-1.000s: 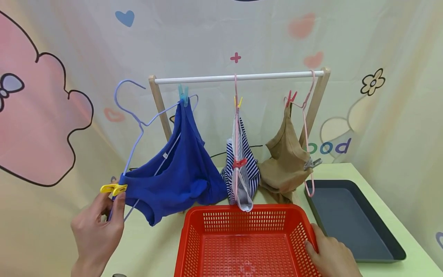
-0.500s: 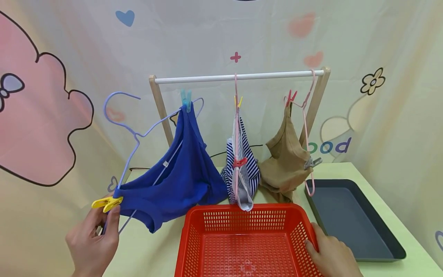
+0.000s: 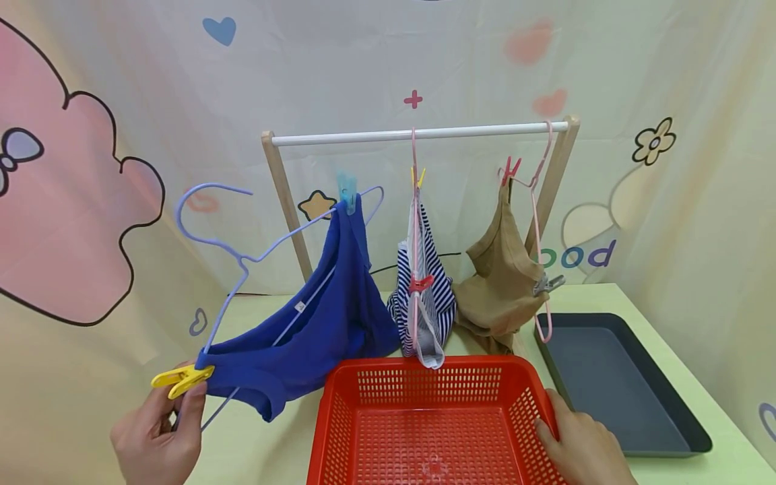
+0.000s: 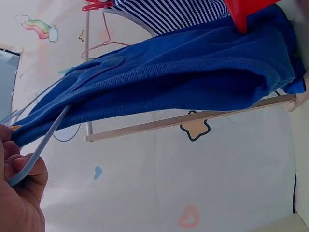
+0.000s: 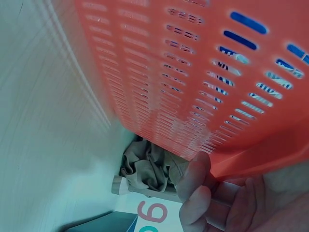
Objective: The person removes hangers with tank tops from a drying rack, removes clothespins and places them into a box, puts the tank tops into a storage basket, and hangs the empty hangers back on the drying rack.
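My left hand grips the lower left corner of a lilac wire hanger, which carries a blue garment. A yellow clothespin clips the cloth just above my fingers. A light-blue clothespin, slightly blurred, holds it at the far shoulder. The hanger's hook is free of the rail. In the left wrist view, the hand is curled about the wire below the blue cloth. My right hand grips the right rim of a red plastic basket; the right wrist view shows its curled fingers.
Behind stands a small rack with a white rail and wooden posts. A striped garment and a tan garment hang there on pink hangers, held by clothespins. A dark grey tray lies on the right of the table.
My left hand has moved down and slightly left, and the hanger tilts lower with its hook dropping. The far shoulder has swung right and down. My right hand and the basket stay put.
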The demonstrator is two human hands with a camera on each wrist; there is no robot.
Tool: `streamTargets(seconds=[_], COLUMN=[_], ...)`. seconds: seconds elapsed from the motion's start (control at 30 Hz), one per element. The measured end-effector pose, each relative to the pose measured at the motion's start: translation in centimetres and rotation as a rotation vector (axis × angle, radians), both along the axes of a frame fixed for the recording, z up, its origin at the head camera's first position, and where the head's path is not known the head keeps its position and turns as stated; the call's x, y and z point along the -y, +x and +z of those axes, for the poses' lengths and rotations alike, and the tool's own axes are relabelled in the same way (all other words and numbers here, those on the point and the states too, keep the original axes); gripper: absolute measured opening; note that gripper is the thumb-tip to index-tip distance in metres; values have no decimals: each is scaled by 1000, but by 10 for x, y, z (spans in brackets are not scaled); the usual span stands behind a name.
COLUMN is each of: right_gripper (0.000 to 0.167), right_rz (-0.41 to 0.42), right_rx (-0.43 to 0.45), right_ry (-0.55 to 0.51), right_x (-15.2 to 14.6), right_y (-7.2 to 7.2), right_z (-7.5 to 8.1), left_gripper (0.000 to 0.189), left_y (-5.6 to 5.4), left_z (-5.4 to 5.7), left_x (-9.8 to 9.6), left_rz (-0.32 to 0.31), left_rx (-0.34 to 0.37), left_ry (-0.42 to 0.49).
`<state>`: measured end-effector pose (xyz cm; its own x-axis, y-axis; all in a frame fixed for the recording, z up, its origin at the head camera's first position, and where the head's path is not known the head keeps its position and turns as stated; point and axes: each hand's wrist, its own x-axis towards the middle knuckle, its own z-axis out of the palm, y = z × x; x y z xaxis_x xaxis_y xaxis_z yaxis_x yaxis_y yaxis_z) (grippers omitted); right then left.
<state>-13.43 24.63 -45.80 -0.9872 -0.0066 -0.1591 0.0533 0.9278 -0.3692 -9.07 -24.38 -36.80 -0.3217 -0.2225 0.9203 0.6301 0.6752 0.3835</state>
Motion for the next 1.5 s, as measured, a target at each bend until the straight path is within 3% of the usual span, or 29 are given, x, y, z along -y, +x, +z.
streamTargets(seconds=[0.1, 0.2, 0.33, 0.4, 0.57, 0.7, 0.93, 1.17, 1.27, 1.33, 1.5], right_gripper=[63, 63, 63, 63, 63, 63, 63, 64, 64, 65, 64], right_rz=[-8, -7, -4, -4, -6, -4, -2, 9, 5, -3, -12], right_rx=[8, 5, 6, 10, 17, 13, 19, 12, 16, 22, 28], right_ry=[-17, -23, -22, -21, -23, -17, -17, 0, 0, -6, -15], right_x=[0, 0, 1, 1, 1, 1, 1, 0, 0, 0, 1], right_y=[1, 1, 1, 1, 1, 0, -1, -1, 0, 0, 0], right_z=[1, 1, 2, 3, 3, 3, 3, 3, 3, 3, 3], left_gripper=[34, 21, 28, 30, 30, 26, 22, 24, 27, 33, 38], left_y=[5, 13, 23, 26, 30, 34, 38, 50, 52, 53, 53], left_z=[-4, -6, -6, -5, -5, -5, -4, 3, 2, -1, -5], left_x=[2, 4, 5, 6, 10, 12, 16, 16, 21, 27, 41], left_rz=[1, 52, 155, 177, 164, 199, 95, 179, 166, 129, -29], left_rx=[62, 164, 320, 376, 381, 399, 373, 589, 649, 668, 631], left_ry=[20, 42, 57, 65, 53, 56, 95, 104, 111, 105, 15])
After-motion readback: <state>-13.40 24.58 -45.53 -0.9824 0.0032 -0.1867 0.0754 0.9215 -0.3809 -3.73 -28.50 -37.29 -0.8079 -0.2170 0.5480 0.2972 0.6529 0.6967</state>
